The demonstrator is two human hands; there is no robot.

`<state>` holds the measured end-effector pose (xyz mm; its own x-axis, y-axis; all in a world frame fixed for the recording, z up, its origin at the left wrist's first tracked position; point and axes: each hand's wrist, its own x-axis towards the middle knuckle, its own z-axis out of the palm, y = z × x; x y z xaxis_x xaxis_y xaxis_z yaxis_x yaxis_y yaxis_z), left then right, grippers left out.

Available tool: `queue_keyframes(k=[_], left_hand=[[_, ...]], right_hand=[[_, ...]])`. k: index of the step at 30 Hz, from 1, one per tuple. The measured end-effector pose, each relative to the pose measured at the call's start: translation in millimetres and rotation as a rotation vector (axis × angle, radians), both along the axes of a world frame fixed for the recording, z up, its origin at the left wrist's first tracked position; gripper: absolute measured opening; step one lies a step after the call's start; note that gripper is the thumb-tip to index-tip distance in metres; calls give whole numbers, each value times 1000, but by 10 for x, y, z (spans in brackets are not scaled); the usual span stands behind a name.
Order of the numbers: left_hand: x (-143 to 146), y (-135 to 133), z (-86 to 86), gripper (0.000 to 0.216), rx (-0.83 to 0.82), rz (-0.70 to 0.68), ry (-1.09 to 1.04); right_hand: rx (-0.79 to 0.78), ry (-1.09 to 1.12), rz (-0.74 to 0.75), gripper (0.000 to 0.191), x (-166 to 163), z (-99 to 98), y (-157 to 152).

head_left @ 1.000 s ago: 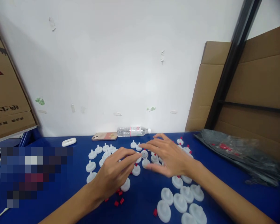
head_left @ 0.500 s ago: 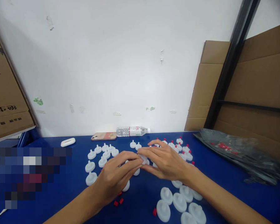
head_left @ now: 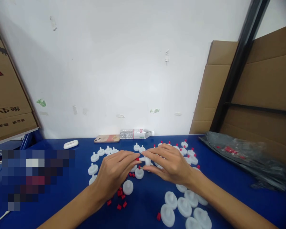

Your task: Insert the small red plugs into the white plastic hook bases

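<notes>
Between the fingers of my right hand (head_left: 173, 163) is a white plastic nozzle cap (head_left: 147, 161), turned on its side with its spout pointing left. My left hand (head_left: 114, 170) pinches a small red tip cap (head_left: 137, 159) at the end of that spout; whether it is fully seated I cannot tell. Below the hands, a white nozzle cap with a red tip (head_left: 139, 172) stands upright on the table. Another white nozzle cap (head_left: 128, 187) lies near my left wrist, beside several loose red tip caps (head_left: 120, 192).
Several bare white nozzle caps stand on the blue table (head_left: 143, 210) at left and lower right. Red-tipped ones (head_left: 184, 150) cluster behind my right hand. A water bottle (head_left: 135, 134), a phone (head_left: 107, 138) and a white case (head_left: 71, 144) lie farther back. A grey plastic bag (head_left: 240, 159) lies right.
The white nozzle cap has come into clearer view, on its side, with the red tip cap now visible at its spout. My left hand has shifted slightly left, uncovering loose red tip caps.
</notes>
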<state>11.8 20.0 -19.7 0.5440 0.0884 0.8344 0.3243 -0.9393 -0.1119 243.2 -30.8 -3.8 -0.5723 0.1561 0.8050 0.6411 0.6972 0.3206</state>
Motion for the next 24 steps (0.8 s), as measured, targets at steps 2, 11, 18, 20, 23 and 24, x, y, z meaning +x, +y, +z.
queue_keyframes(k=[2, 11, 18, 20, 23, 24], left_hand=[[-13, 14, -12, 12, 6, 32, 55], [8, -73, -1, 28, -4, 76, 197], [52, -154, -2, 27, -94, 7, 134], [60, -167, -7, 21, -118, -24, 99], [68, -192, -6, 14, -79, -66, 76], [71, -201, -3, 12, -57, -69, 73]], right_hand=[[-6, -5, -4, 29, -2, -11, -2], [12, -25, 32, 28, -8, -34, -13], [90, -71, 17, 28, -11, -1, -37], [95, -85, 16, 27, 1, 27, -45], [86, -102, 21, 23, 17, 61, -58], [88, -111, 20, 22, 21, 67, -61]])
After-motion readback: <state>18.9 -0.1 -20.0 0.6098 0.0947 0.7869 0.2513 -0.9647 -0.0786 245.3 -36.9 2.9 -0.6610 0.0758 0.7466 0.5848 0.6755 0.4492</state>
